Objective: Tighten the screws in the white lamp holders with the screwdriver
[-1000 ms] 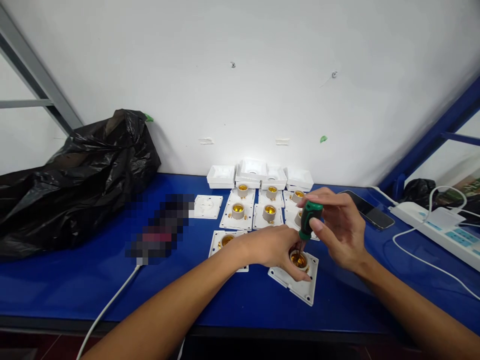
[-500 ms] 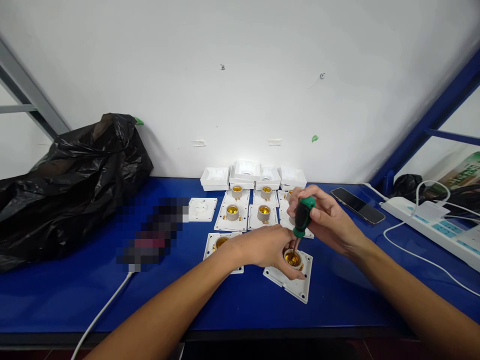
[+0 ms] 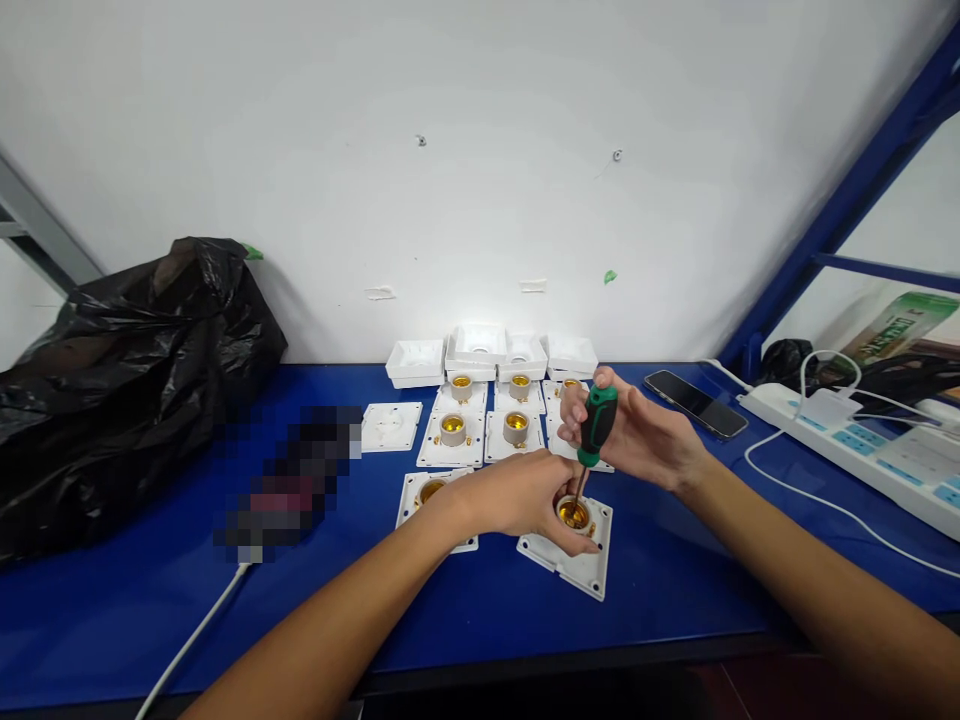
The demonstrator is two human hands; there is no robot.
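Note:
My left hand (image 3: 536,500) grips the round rim of a lamp socket (image 3: 574,514) with a brass-coloured inside. The socket sits on a square white base plate (image 3: 581,570) lying on the blue table. My right hand (image 3: 637,430) has its fingertips at the green and black handle of a screwdriver (image 3: 598,425), which leans slightly. The screwdriver's shaft points down into the socket; its tip is hidden inside. Beside my left forearm, partly covered by it, lies another plate with a socket (image 3: 433,491).
Several plates with sockets (image 3: 453,430) stand in rows behind my hands, with white covers (image 3: 480,342) against the wall. A bare plate (image 3: 391,427) lies left of them. Black plastic bag (image 3: 150,370) at left; phone (image 3: 696,404) and power strip (image 3: 855,440) at right.
The fingers of my right hand have loosened and shifted round the screwdriver handle, the palm turning more open. The screwdriver stays in the socket. The whole view has shifted slightly.

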